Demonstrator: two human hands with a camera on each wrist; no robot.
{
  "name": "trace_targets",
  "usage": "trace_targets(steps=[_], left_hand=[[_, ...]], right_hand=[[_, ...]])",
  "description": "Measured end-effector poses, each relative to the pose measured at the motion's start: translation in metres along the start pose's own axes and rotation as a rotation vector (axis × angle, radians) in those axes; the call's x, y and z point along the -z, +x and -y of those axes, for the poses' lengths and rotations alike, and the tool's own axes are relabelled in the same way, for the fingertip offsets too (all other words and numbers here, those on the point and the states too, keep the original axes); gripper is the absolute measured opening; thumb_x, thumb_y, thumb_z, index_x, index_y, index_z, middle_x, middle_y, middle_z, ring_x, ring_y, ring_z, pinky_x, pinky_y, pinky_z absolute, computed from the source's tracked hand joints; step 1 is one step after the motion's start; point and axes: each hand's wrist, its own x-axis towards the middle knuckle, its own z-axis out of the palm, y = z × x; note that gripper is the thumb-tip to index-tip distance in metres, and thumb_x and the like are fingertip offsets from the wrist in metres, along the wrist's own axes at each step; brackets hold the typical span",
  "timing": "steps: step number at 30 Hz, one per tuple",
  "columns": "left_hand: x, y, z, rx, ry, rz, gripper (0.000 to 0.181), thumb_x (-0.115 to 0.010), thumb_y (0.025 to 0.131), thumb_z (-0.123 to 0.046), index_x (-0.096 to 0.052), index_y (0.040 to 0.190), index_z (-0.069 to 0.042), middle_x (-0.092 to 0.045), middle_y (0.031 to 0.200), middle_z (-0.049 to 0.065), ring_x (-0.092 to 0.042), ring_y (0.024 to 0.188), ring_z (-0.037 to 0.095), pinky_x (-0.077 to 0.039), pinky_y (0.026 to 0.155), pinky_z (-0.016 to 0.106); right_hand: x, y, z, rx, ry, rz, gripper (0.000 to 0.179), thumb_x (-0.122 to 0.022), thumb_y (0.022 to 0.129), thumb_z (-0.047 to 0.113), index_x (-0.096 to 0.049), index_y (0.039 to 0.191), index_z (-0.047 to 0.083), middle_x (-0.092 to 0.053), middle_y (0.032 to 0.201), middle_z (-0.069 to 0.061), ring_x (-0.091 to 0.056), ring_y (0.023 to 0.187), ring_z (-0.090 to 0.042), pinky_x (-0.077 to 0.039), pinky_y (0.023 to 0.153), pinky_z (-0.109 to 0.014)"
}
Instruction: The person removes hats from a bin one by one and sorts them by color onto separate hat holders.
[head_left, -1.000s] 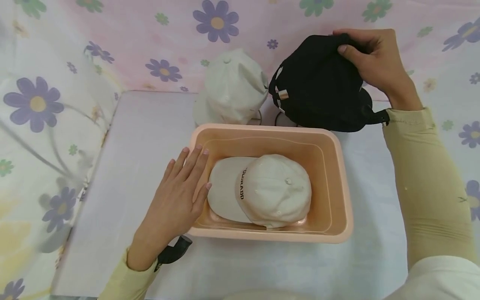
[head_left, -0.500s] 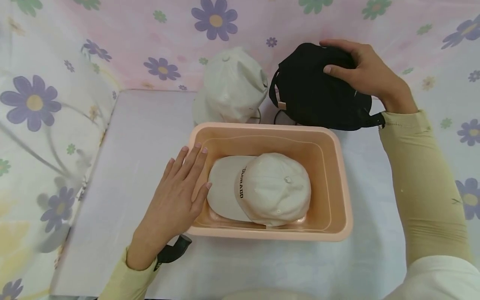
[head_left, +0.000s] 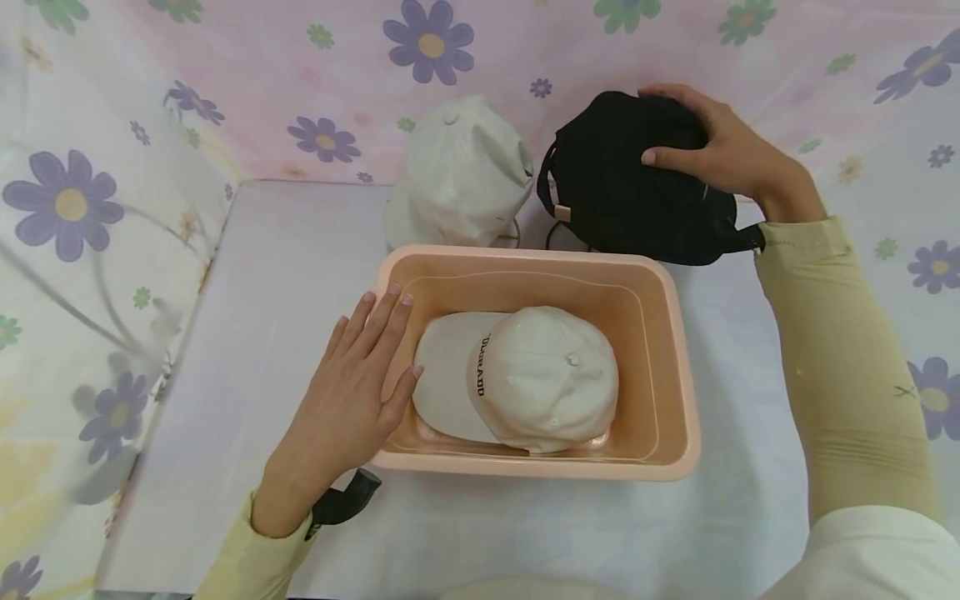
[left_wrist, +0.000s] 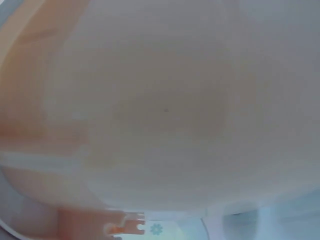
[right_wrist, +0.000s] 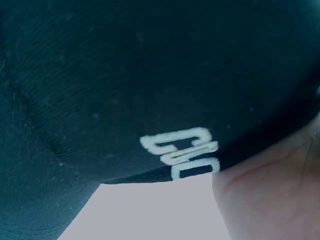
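Observation:
A black baseball cap (head_left: 630, 179) is at the back right, its strap with a tan tab facing left. My right hand (head_left: 720, 146) lies over its crown, the thumb extended along the near side and the fingers partly hidden behind. White embroidery (right_wrist: 185, 150) shows on the cap in the right wrist view. My left hand (head_left: 348, 383), fingers straight, rests across the left rim of a peach plastic tub (head_left: 663, 375). Inside that tub lies a cream cap (head_left: 551, 375) with dark lettering, brim to the left. The left wrist view is filled by a blurred pale surface.
A white cap (head_left: 465, 171) stands behind the tub, left of the black one, with part of a thin wire loop (head_left: 516, 232) beneath it. White cloth (head_left: 262, 275) covers the table. Floral fabric (head_left: 322, 83) hangs at the back and sides.
My right hand has shifted down and left from the cap's pinched top to spread over its crown. The black cap has lowered slightly. My left hand stays at the tub's rim.

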Motion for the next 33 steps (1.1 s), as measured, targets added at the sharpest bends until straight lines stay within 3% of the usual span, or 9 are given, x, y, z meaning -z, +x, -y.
trace_targets(steps=[5, 10, 13, 16, 20, 25, 29, 31, 33], left_hand=[[-0.001, 0.001, 0.0, -0.004, -0.023, -0.018, 0.065, -0.046, 0.096, -0.034, -0.015, 0.15, -0.015, -0.015, 0.155, 0.006, -0.004, 0.143, 0.024, -0.011, 0.111, 0.052], [0.004, 0.002, 0.0, -0.076, 0.032, -0.047, 0.065, -0.048, 0.095, -0.035, -0.02, 0.149, -0.012, -0.02, 0.154, 0.009, -0.009, 0.143, 0.027, -0.01, 0.112, 0.05], [0.015, 0.003, -0.002, -0.133, 0.063, -0.023, 0.063, -0.049, 0.094, -0.034, -0.026, 0.147, -0.009, -0.026, 0.152, 0.01, -0.014, 0.141, 0.029, -0.012, 0.112, 0.049], [0.036, 0.005, -0.007, -0.17, -0.002, 0.009, 0.057, -0.052, 0.094, -0.031, -0.036, 0.144, -0.008, -0.034, 0.148, 0.009, -0.022, 0.139, 0.03, -0.016, 0.112, 0.047], [0.066, 0.018, -0.018, -0.218, -0.21, -0.021, 0.046, -0.055, 0.094, -0.024, -0.047, 0.137, -0.009, -0.047, 0.14, 0.004, -0.036, 0.133, 0.024, -0.027, 0.109, 0.041], [0.078, 0.064, -0.03, -0.274, -0.598, -0.099, 0.029, -0.046, 0.098, -0.02, -0.064, 0.117, -0.007, -0.065, 0.11, 0.003, -0.056, 0.109, 0.015, -0.041, 0.095, 0.031], [0.072, 0.111, -0.042, -0.182, -0.904, -0.092, 0.04, -0.034, 0.101, -0.023, -0.067, 0.102, 0.002, -0.066, 0.088, 0.011, -0.061, 0.09, 0.019, -0.047, 0.087, 0.032], [0.067, 0.133, -0.048, -0.126, -1.024, -0.06, 0.044, -0.031, 0.102, -0.023, -0.064, 0.103, 0.006, -0.064, 0.089, 0.014, -0.06, 0.089, 0.023, -0.048, 0.087, 0.034], [0.061, 0.154, -0.055, -0.079, -1.089, -0.029, 0.045, -0.028, 0.103, -0.024, -0.062, 0.106, 0.006, -0.063, 0.093, 0.015, -0.06, 0.09, 0.023, -0.049, 0.086, 0.035]], right_hand=[[-0.001, 0.0, -0.006, -0.024, -0.001, -0.007, 0.071, -0.065, 0.087, 0.019, -0.027, 0.145, 0.033, -0.035, 0.144, -0.005, -0.037, 0.124, -0.02, -0.02, 0.111, -0.044], [-0.002, -0.004, -0.007, -0.08, -0.03, -0.018, 0.073, -0.064, 0.088, 0.024, -0.022, 0.146, 0.036, -0.026, 0.151, -0.002, -0.029, 0.134, -0.024, -0.014, 0.112, -0.048], [-0.004, -0.011, -0.005, -0.104, -0.078, -0.014, 0.074, -0.06, 0.089, 0.03, -0.016, 0.148, 0.035, -0.014, 0.155, 0.003, -0.017, 0.14, -0.022, -0.009, 0.113, -0.049], [-0.006, -0.027, 0.0, -0.113, -0.132, 0.012, 0.073, -0.053, 0.093, 0.035, -0.007, 0.149, 0.034, -0.003, 0.155, 0.011, -0.003, 0.143, -0.016, -0.002, 0.114, -0.047], [-0.006, -0.053, 0.007, -0.105, -0.125, 0.002, 0.065, -0.045, 0.097, 0.034, -0.006, 0.149, 0.035, 0.0, 0.153, 0.018, 0.003, 0.142, -0.012, 0.002, 0.113, -0.05], [-0.003, -0.075, 0.004, -0.132, -0.033, -0.12, 0.055, -0.039, 0.099, 0.031, -0.017, 0.149, 0.031, -0.01, 0.154, 0.013, -0.004, 0.142, -0.009, 0.0, 0.113, -0.048], [-0.006, -0.079, -0.008, -0.217, 0.069, -0.239, 0.051, -0.035, 0.1, 0.035, -0.026, 0.148, 0.023, -0.021, 0.153, 0.005, -0.013, 0.141, -0.009, -0.005, 0.115, -0.042], [-0.009, -0.078, -0.017, -0.255, 0.132, -0.294, 0.051, -0.033, 0.1, 0.037, -0.028, 0.147, 0.018, -0.023, 0.153, 0.001, -0.015, 0.14, -0.01, -0.005, 0.115, -0.039], [-0.012, -0.078, -0.026, -0.293, 0.179, -0.348, 0.053, -0.032, 0.1, 0.038, -0.028, 0.147, 0.014, -0.023, 0.153, 0.0, -0.014, 0.14, -0.01, -0.005, 0.115, -0.036]])
